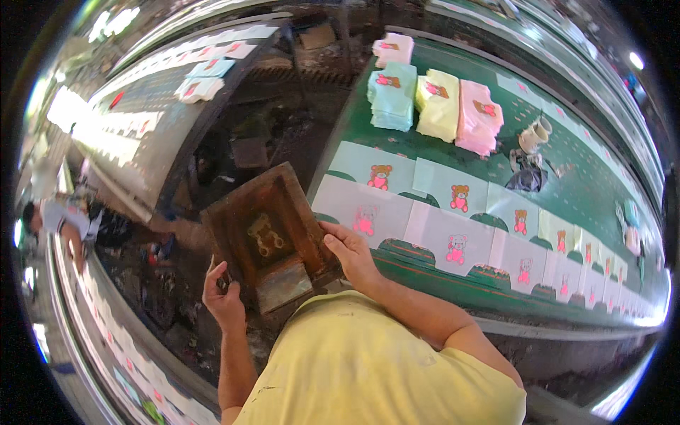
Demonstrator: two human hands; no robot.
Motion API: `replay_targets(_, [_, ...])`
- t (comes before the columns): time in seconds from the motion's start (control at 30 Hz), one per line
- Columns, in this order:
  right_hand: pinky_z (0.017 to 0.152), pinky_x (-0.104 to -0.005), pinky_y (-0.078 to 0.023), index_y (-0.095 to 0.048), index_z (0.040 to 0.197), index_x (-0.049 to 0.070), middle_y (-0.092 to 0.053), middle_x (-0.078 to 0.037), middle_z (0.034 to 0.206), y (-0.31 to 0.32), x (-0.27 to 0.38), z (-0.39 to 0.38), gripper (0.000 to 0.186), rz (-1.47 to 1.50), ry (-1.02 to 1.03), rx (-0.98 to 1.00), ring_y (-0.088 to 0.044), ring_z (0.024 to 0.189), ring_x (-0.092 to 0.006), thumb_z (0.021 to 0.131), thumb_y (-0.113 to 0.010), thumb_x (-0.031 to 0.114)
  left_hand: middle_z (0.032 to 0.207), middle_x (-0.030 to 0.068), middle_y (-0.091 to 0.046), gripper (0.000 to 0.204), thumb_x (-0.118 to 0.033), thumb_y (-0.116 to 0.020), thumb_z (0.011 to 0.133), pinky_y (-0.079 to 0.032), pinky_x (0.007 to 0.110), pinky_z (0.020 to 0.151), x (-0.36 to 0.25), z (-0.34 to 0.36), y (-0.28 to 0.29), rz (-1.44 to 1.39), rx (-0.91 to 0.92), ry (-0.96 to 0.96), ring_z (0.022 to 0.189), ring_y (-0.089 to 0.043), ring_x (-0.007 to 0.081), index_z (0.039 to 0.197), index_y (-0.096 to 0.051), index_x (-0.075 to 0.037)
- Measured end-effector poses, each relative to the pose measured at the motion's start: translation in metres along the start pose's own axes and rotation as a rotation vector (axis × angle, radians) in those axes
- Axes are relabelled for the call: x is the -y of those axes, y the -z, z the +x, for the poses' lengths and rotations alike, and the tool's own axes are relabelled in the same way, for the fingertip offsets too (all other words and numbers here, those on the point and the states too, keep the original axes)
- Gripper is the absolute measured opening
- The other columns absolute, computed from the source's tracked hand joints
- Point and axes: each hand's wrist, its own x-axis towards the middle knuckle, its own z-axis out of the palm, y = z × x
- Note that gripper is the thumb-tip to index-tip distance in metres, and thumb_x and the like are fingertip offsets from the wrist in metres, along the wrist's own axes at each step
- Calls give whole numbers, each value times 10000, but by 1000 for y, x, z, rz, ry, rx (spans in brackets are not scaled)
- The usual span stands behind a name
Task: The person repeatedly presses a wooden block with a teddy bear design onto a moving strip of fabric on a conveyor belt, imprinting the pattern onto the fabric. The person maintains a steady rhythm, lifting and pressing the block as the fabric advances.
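My left hand (223, 290) grips the left edge of a dark brown framed printing screen (283, 202) with a bear stencil in its middle and a pale strip at its lower end. My right hand (348, 251) is closed on the screen's right edge. The screen is held tilted in front of my yellow shirt. To its right, pale fabric pieces (436, 242) lie in rows along a long green table (375, 283), printed with teddy bears, some brown and pink, others pink and white.
Folded mint, yellow and pink fabric stacks (439, 106) and cream containers (533, 136) with dark cloth sit on the green table. Another long table (163, 149) carries prints at upper left. A co-worker (64, 230) bends over a table at left. The dark floor lies between tables.
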Motion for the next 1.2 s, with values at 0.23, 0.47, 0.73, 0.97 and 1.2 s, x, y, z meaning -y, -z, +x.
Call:
replay_targets(0.23, [1123,-311,-510,-597,1618,-73,-744,-77,1406,29,-26,-20,556,-194,76,-558,-648,1275,-144,1142,-714,188,1606,191,-682,476,155,-675,857,-576,371,1111,38,106,-103,-8,445,-226,1383,-700,272,1277,-806,-25])
replay_targets(0.47, [1219,-357,-463,-569,1644,-83,-700,-125,1542,53,-24,-68,580,-175,160,-938,-641,1386,-193,1130,-696,154,1669,220,-626,362,145,-711,877,-533,406,1206,60,85,-233,-203,791,-245,1465,-656,324,1168,-808,-47])
replay_targets(0.73, [1326,-432,-370,-515,1671,-104,-561,-231,1707,55,-42,-67,671,-250,86,-973,-521,1582,-300,1123,-731,216,1640,168,-671,275,142,-709,884,-567,342,1067,107,82,-242,-383,802,-136,1323,-703,208,1095,-786,-17])
replay_targets(0.97, [1253,-428,-458,-571,1635,-85,-662,-202,1614,60,-54,-70,608,-394,101,-997,-628,1454,-289,1114,-739,179,1490,148,-761,220,150,-704,863,-532,342,1089,102,81,-242,-422,851,118,1252,-719,192,1016,-758,2])
replay_targets(1.2, [1204,-532,-505,-724,1446,46,-660,-192,1549,13,-25,-70,555,-1475,359,-613,-619,1429,-407,910,-862,89,1212,60,-806,177,120,-734,874,-565,290,941,106,79,-246,-442,794,39,1082,-729,134,974,-761,-24])
